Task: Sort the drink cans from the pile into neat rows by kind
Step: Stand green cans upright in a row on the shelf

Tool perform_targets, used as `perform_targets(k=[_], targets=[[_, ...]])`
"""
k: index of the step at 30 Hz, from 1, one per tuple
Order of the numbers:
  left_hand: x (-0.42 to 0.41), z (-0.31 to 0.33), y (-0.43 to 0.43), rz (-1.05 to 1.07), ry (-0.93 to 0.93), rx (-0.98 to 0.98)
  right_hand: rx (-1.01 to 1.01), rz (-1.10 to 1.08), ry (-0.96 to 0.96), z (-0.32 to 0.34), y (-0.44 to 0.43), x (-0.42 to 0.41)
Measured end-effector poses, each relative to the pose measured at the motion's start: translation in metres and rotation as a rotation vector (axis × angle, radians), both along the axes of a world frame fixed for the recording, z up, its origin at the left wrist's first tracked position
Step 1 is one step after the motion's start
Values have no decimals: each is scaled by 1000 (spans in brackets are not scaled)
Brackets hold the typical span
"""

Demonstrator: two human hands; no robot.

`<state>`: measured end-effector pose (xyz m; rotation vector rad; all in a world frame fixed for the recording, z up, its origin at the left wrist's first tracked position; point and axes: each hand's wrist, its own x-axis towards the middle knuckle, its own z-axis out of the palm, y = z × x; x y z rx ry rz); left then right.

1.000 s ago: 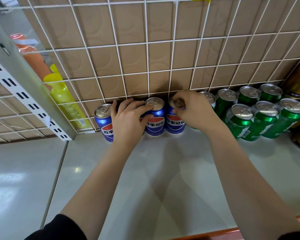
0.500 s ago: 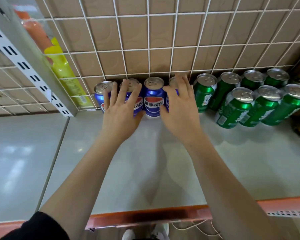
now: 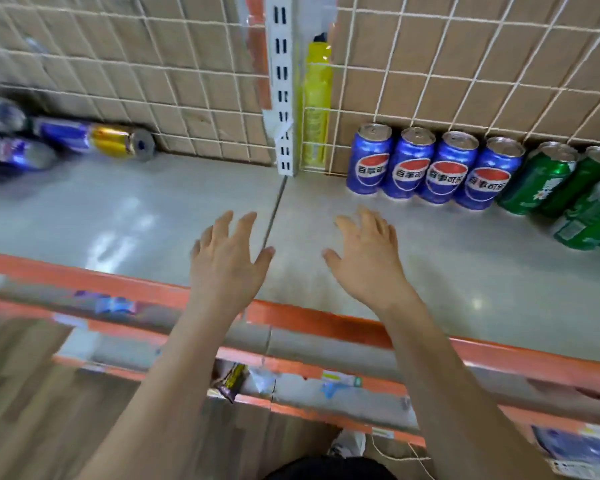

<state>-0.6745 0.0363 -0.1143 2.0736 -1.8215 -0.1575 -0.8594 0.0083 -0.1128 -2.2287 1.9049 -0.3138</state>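
Shelf [image 3: 465, 271]: pale grey, orange front lip, beneath both hands.
Left hand [image 3: 227, 268]: fingers spread wide, holding nothing.
Right hand [image 3: 364, 263]: spread wide, empty, beside the left.
Pepsi cans [image 3: 430, 168]: four upright in a touching row beyond the right hand; red-white-blue globe with Chinese characters.
Green cans [image 3: 548, 180]: right of that row, labels blurred.
Pile [image 3: 32, 140]: cans lying far left of the left hand, blurred.

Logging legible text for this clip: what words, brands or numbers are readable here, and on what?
"百事可乐": on the logo of each of the four blue cans, slightly smeared.
Green cans: white print, too blurred to read.
Yellow bottle: label too blurred to read.
Pile cans: blurred, unreadable.
Shelf-edge tags: blurred, unreadable.
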Motion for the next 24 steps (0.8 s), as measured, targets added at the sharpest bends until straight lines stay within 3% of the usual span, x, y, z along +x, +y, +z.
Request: perform_targets(k=[5,14,20,24], targets=[[111,-1,80,194,112,-33,-60,162,-49,1,52,112],[251,-7,198,498,157,-18,-128,478,-149,-6,104,282],[322,-16,217,714,229,25,-84,615,-161,-11,99,372],[370,-25,206,710,207,26,-70,642,-205,-14,76,430]])
